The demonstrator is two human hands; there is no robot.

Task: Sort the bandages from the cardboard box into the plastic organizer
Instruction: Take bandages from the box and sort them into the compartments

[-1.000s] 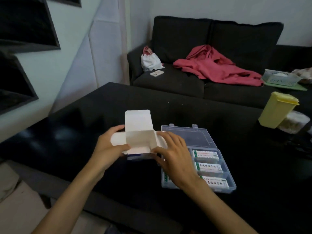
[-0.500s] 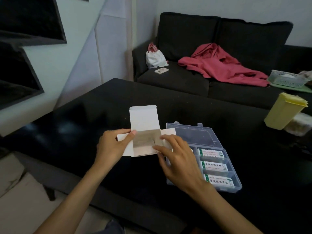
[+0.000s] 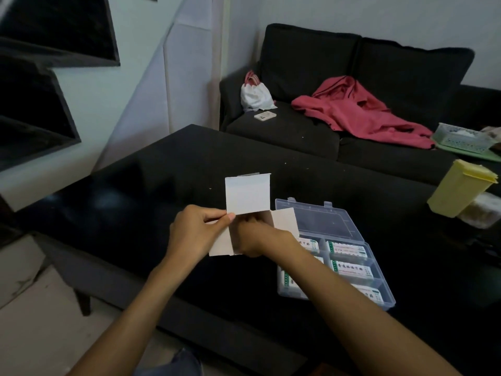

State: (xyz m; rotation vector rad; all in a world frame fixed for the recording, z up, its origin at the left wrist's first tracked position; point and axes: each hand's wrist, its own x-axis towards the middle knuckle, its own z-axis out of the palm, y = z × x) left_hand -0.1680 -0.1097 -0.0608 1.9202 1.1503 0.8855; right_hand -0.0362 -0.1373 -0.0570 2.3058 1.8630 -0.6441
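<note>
Box (image 3: pixel 248 198): white cardboard, flaps open, held above the black desk (image 3: pixel 162 169) just left of the organizer (image 3: pixel 320 221); top flap stands upright, a side flap sticks out to the right over the organizer's open lid.

Your left hand (image 3: pixel 193 233): pinches the box's left edge, thumb tip on the front face.

Your right hand (image 3: pixel 257 240): fingers reach into the box mouth (whether they hold anything inside, you cannot tell from here; the fingertips are hidden).

Organizer: clear plastic, on the desk, lid lying open and flat on the far side. Its compartments hold bandages (image 3: pixel 348 248) in white packs with green print.

Further out, on the desk at the right: yellow container (image 3: pixel 458 189), tilted.

Beyond the desk: dark sofa (image 3: pixel 379 63) carrying a red garment (image 3: pixel 355 109), a white bag (image 3: pixel 254 95) and a pale basket (image 3: pixel 458 138).
</note>
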